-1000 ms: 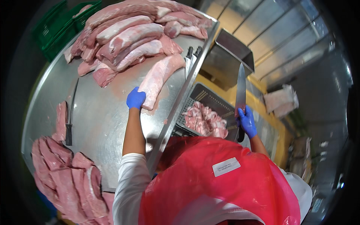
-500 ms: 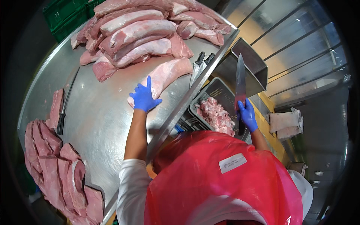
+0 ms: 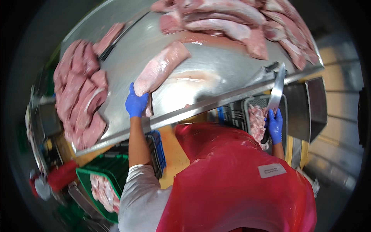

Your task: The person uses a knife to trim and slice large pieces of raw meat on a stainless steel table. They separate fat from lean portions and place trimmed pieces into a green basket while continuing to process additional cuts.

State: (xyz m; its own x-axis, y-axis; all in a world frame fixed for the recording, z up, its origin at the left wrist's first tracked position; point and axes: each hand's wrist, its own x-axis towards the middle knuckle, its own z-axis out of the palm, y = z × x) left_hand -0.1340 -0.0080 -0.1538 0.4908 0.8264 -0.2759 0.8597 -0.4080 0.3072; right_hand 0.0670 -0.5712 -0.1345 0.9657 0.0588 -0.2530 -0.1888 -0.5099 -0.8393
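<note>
My left hand (image 3: 136, 102), in a blue glove, grips the near end of a long, pale pork loin (image 3: 162, 69). The loin lies slantwise on the steel table (image 3: 127, 73), its far end pointing away to the right. A narrow pinkish strip (image 3: 149, 107) shows right beside this hand; I cannot tell whether it belongs to the loin. My right hand (image 3: 275, 125), also blue-gloved, is closed on a long knife (image 3: 277, 91) above a grey crate (image 3: 285, 116) of meat trimmings (image 3: 257, 121). The knife's blade points away from me, and its black handle end sticks out below the hand.
Untrimmed-looking loins (image 3: 224, 27) are piled at the far right, darker meat pieces (image 3: 79, 96) at the left. A sharpening steel (image 3: 116, 42) lies beyond that pile. More knives (image 3: 266, 71) rest by the table's edge. A green crate (image 3: 123, 170) with meat stands below left, a steel bin (image 3: 317, 108) at right.
The view has swung left. My left hand has gone from lying spread on the loin to gripping its end, and the loin has moved left, away from the pile. My right hand still holds the knife.
</note>
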